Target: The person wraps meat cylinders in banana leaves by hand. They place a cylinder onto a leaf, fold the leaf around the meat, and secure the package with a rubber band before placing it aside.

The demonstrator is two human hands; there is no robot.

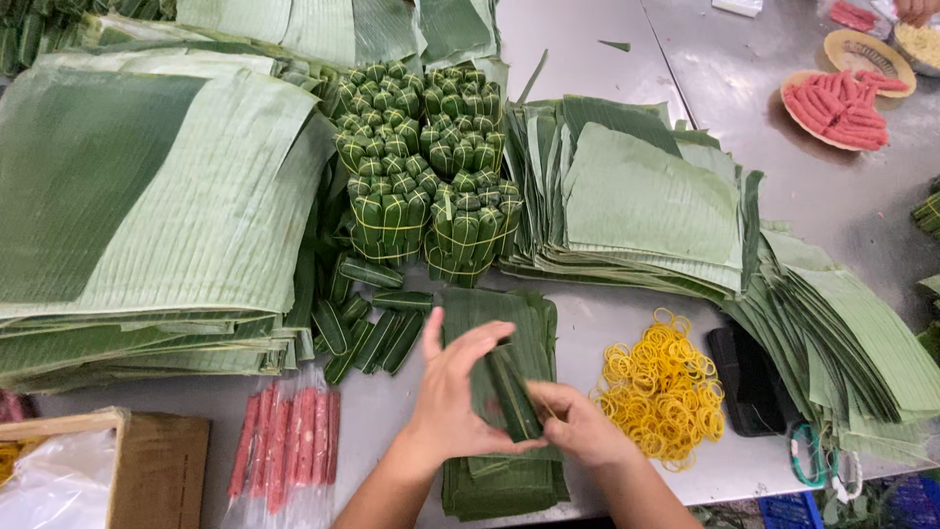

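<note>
Left hand [452, 392] sat lower centre of the frame, fingers curved over a small leaf-wrapped roll [513, 394], pinning the fold. Right hand [578, 423] was closed on the roll's lower end from the right, thumb and fingers pinching. The roll lay tilted on a small stack of cut leaf strips [501, 480] at the table's [627, 333] near edge. Doing this well, as I judged it: keep the left fingers flat on the overlap so the leaf doesn't spring open, wrap tight along the grain, and tuck the end square before letting go; a loose edge would likely unroll. Loose yellow rubber bands [664, 392] lay piled just right of the right hand, near a dark flat object [746, 380]. Finished single rolls [370, 323] lay loose just above and left of the hands; tied bundles of rolls [427, 162] stood upper centre. Big leaf stacks took the left [147, 196] and the right [646, 196] of the frame. Containers: round tray [795, 106], upper right, held pink sausage-like sticks [844, 108]; a second shallow dish [854, 41] above it, contents too small to tell. Clear bag [286, 441], lower left, held more pink sticks. Cardboard box [157, 470] at lower left corner with a plastic bag in it, contents unclear.
</note>
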